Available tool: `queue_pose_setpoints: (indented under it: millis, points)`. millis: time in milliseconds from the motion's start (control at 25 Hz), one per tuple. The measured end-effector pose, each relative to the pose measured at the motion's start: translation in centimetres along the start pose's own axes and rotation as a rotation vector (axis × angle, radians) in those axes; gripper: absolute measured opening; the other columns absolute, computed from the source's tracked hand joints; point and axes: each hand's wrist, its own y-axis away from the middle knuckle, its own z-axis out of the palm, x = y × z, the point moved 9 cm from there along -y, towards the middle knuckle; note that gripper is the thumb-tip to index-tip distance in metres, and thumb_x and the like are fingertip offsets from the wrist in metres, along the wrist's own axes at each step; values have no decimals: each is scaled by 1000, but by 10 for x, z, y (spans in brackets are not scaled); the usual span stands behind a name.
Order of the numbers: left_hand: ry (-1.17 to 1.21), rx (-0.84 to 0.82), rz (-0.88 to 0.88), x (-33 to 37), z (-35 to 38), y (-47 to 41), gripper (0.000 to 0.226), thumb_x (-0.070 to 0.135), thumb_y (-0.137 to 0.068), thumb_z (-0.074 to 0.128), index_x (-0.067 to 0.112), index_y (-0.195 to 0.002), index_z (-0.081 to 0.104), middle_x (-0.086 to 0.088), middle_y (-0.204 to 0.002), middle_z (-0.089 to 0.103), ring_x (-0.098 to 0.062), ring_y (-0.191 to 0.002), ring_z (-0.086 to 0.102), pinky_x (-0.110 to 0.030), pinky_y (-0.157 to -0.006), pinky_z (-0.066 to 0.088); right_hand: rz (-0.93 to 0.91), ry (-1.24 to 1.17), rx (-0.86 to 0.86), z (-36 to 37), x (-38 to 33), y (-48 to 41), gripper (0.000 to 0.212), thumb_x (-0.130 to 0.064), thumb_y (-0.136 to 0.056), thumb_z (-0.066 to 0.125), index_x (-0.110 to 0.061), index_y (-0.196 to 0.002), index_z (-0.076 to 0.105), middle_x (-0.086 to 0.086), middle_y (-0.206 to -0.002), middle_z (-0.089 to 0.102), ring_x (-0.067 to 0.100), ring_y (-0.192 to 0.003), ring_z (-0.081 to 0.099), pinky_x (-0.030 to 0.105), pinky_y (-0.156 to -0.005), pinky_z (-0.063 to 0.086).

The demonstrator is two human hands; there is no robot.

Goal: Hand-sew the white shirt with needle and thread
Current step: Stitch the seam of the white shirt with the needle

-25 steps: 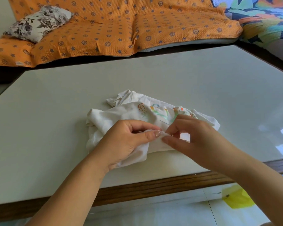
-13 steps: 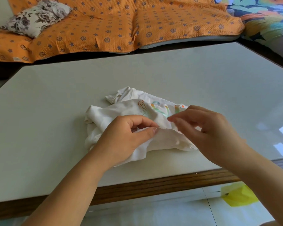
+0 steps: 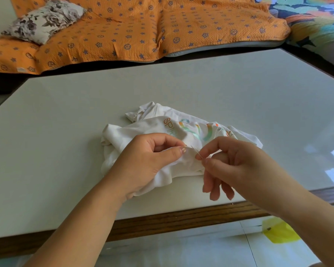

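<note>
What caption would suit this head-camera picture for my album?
Left hand pinches the white shirt on the table; right hand holds the needle at its fold.

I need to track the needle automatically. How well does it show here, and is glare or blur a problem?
Head view: the needle is a thin, faint line in the right hand, low-contrast against the shirt; glare lies on the table at far right, clear of it; no motion blur there.

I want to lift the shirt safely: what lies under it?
The white shirt lies crumpled on the pale table, and tabletop shows beside it. Its folds and the left hand gripping them hide anything beneath. The right hand pinches the needle above it.
</note>
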Motion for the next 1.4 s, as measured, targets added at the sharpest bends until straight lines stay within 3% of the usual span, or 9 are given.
queue_pose_setpoints:
  millis: [200,680,840,1120,1240,1400]
  points:
    - [8,-6,-12,0,0,1,7,13,-85,70,17,-87,75,-3,-88,77,-11,-87,71,-19,-85,54,22,77,4,3,1,-1,20,-9,-92,51,-25,-94,64,4,-58,68,12,-45,57,32,-49,43]
    - [9,-20,18,5,2,3,7,9,-84,70,14,-85,75,0,-81,76,-6,-80,70,-12,-74,51,30,48,9,5,5,-4,24,-9,-92,48,-29,-96,62,3,-58,68,12,-47,58,23,-46,42]
    - [-102,-38,57,8,6,6,8,13,-84,72,20,-82,76,3,-80,76,-5,-79,70,-13,-74,51,20,56,48,5,9,-6,17,-12,-93,48,-24,-95,60,2,-58,68,11,-47,59,22,-45,43]
    - [-174,30,107,10,6,7,10,31,-81,74,33,-90,78,11,-92,76,-8,-93,70,-25,-88,55,-1,-31,68,8,12,-10,8,-17,-98,50,-13,-91,53,7,-64,71,18,-52,64,25,-47,45]
    - [-220,16,147,12,12,8,13,26,-83,73,36,-90,77,17,-89,76,1,-92,69,-19,-86,53,-22,-112,80,9,10,-11,2,-17,-98,52,-15,-98,51,8,-67,72,22,-57,68,25,-49,48]
    - [-374,53,231,15,13,7,19,18,-85,74,37,-87,78,16,-83,72,-1,-86,67,-14,-77,50,-38,-181,73,10,11,-14,12,-10,-98,50,-18,-105,58,10,-70,72,25,-63,70,30,-53,54]
